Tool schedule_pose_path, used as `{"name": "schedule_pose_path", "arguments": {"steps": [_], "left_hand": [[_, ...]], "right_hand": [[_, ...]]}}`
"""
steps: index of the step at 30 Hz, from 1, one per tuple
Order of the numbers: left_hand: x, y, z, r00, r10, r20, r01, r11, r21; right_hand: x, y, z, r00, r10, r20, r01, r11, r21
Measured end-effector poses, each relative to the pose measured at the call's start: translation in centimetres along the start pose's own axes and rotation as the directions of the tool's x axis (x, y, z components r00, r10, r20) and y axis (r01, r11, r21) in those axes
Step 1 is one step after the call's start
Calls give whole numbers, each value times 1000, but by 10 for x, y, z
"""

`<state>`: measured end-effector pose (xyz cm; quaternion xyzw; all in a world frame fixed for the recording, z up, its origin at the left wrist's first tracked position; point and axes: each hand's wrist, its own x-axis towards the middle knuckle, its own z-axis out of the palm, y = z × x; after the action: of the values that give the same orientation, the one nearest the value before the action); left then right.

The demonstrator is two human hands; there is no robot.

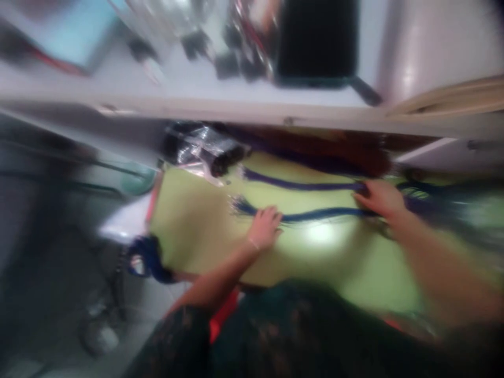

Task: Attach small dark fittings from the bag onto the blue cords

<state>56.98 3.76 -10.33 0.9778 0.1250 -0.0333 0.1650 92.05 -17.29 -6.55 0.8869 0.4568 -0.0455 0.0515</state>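
Observation:
Two long bundles of thin wires lie nearly parallel across a yellow-green tabletop (205,226). The nearer one is a blue wire bundle (315,214) with pale ends fanned out at the left. My left hand (265,228) rests over this bundle near those ends, fingers spread on top. Further back runs a purple-blue wire bundle (299,185). At its right end my right hand (381,199) has its fingers closed around it, with the nearer bundle passing beneath that hand. Motion blur softens the fingers and wire ends.
A shelf edge (236,107) crosses above the table, carrying a black tray-like object (317,42) and blurred small parts. Shiny plastic-wrapped items (205,147) sit at the table's back left. Another dark blue bundle (147,257) hangs over the left edge. More wires lie right.

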Motion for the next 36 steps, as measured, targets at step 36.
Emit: {"name": "schedule_pose_path", "arguments": {"steps": [36], "left_hand": [[85, -197, -90, 773, -601, -203, 616, 788, 10]], "right_hand": [[-139, -82, 92, 959, -221, -176, 245, 961, 128]]}}
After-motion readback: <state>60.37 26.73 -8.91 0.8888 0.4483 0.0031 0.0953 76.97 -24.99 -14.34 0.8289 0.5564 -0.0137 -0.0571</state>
